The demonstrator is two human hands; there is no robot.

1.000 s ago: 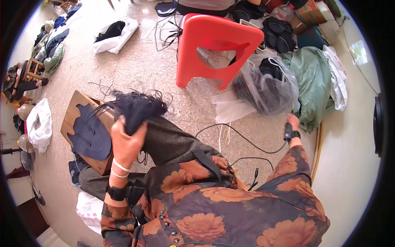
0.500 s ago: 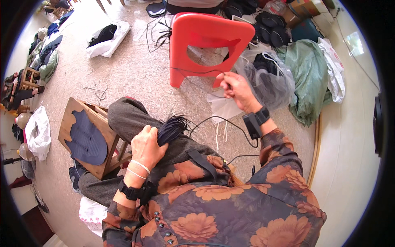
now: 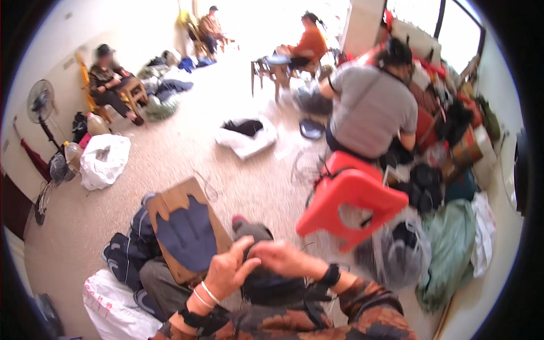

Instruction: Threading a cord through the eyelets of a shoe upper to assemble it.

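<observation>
My left hand (image 3: 225,273) and my right hand (image 3: 281,258) meet over my lap, fingertips touching or nearly so. The left thumb and forefinger are stretched towards the right hand; its other fingers are hidden. On the right, the fingers are curled and pressed together. Whatever lies between them is too blurred and covered to make out. Dark cloth or cords (image 3: 273,288) show just below the hands. To their left, a dark blue, sole-shaped flat piece (image 3: 187,233) lies on a tilted wooden stool (image 3: 194,191).
A red plastic stool (image 3: 354,192) stands ahead right, beside a see-through bag (image 3: 399,255) and a green sack (image 3: 450,252). A person in grey (image 3: 371,110) sits beyond it. White bags (image 3: 105,161) and a standing fan (image 3: 42,107) are at left. Other people sit farther back.
The view has lifted, showing more of the room. My right hand has come from beside the red stool to my left hand. The dark cord bundle in my left hand no longer shows clearly.
</observation>
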